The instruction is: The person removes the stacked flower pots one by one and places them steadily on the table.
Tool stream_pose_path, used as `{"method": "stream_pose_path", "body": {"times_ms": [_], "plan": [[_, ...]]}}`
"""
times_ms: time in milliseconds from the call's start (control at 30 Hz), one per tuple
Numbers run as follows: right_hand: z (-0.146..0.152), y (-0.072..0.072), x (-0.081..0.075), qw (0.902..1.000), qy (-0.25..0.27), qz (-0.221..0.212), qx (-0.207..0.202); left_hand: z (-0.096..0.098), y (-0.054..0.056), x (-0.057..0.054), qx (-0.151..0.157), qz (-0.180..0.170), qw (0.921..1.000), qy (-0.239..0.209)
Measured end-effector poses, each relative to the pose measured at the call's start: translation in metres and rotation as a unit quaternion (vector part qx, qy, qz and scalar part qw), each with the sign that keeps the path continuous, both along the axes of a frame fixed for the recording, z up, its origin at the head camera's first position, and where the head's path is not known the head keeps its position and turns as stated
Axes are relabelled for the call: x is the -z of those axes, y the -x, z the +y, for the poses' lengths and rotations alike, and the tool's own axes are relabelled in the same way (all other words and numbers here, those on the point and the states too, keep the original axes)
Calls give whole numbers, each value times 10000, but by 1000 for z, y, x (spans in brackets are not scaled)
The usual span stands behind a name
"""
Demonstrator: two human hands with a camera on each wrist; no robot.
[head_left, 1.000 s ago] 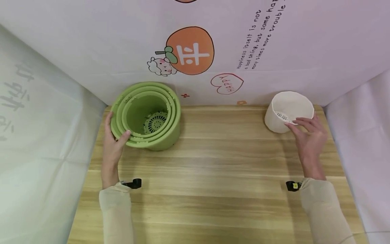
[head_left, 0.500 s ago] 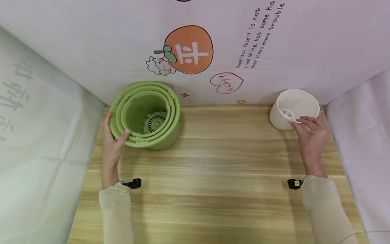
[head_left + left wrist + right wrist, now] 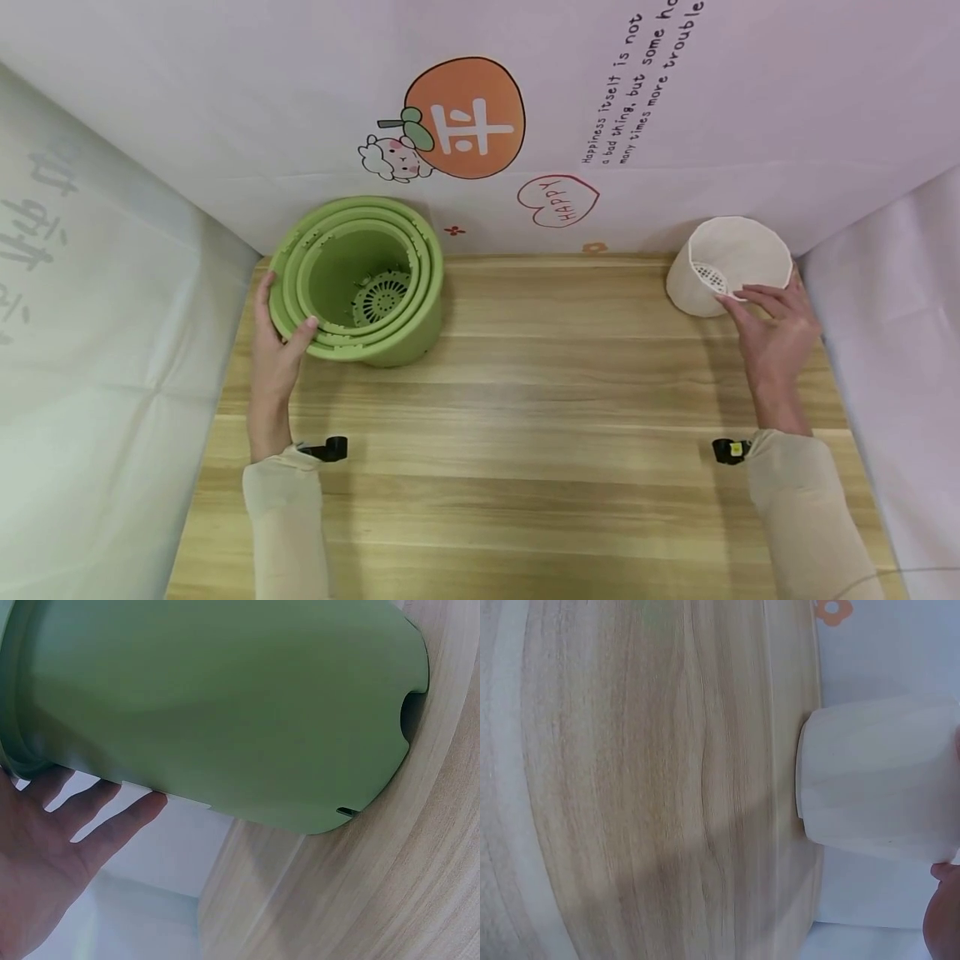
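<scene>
Several green plastic flowerpots, nested in one another (image 3: 412,337), stand at the back left, with a slotted round base visible inside the innermost. My left hand (image 3: 279,367) holds the stack's left side, thumb over the rim and fingers along the outside. The left wrist view has the outer green pot's wall (image 3: 225,712) and a notch at its foot. At the back right is a white faceted flowerpot (image 3: 686,287) with a perforated bottom. Its near rim is pinched by my right hand (image 3: 776,346). Seen from the right wrist, the white pot's base (image 3: 806,772) meets the tabletop's back edge.
The wooden tabletop (image 3: 517,433) stretches between both pots and toward me. White printed cloth (image 3: 300,100) rises right behind the pots, and more cloth hangs along the left (image 3: 97,317) and right (image 3: 892,317) sides.
My right hand has carried the white flowerpot a little to the right and back, toward the corner. The left hand and green stack have stayed nearly the same.
</scene>
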State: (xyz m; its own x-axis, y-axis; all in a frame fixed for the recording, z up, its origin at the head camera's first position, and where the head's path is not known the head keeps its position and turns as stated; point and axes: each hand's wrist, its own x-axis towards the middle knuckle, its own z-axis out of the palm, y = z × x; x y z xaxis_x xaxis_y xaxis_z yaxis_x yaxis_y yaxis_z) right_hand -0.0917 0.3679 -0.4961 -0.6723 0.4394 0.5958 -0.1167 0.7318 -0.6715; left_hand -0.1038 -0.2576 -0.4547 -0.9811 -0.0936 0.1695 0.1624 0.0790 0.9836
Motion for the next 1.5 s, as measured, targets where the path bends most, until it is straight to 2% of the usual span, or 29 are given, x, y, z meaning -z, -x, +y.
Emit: {"method": "stream_pose_path", "body": {"times_ms": [200,500,700,933,1100,1300,1500], "plan": [[18,2,17,9999,25,-133,59,1,1,0,-4,22,10000,-13],[22,1,19,9955,-777,-148,-528,1,-2,-2,-65,-152,9999,-19],[22,3,23,9930,-1008,-137,-598,1,-4,-1,-118,-206,9997,25],[17,-8,21,9879,-1224,-851,-419,3,-4,-1,-121,-83,9999,-24],[13,-9,20,9871,-1392,-556,-565,3,-3,-1,-103,61,9998,-128],[7,-8,15,9866,-1360,-522,-735,5,-2,0,-89,137,9997,-181],[-3,-8,14,9840,-1542,-72,-894,3,-3,0,-114,71,9999,-66]]}}
